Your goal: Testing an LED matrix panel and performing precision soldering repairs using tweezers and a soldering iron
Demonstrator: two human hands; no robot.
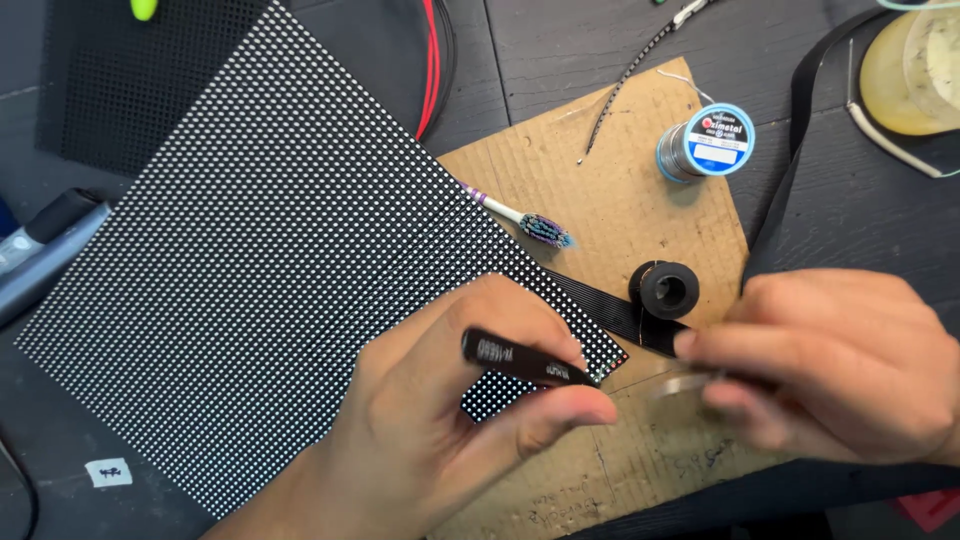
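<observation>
We see a toothbrush (520,218) with purple-and-teal bristles lying on a sheet of brown cardboard (620,200), its handle partly under the panel's edge. A spool of solder wire (706,142) stands on the cardboard's upper right corner, and a thin braided cord (628,78) runs off beyond it. A yellowish round container (915,70) sits at the dark counter's (860,210) far right. A grey tool (45,250) lies at the left edge.

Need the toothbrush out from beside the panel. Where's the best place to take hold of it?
Probably by the bristle head. The toothbrush lies flat on the cardboard, and its handle runs under the edge of the dotted panel. Only the head end is exposed. Come from the upper right, over bare cardboard, pinch the neck and slide it out.
</observation>
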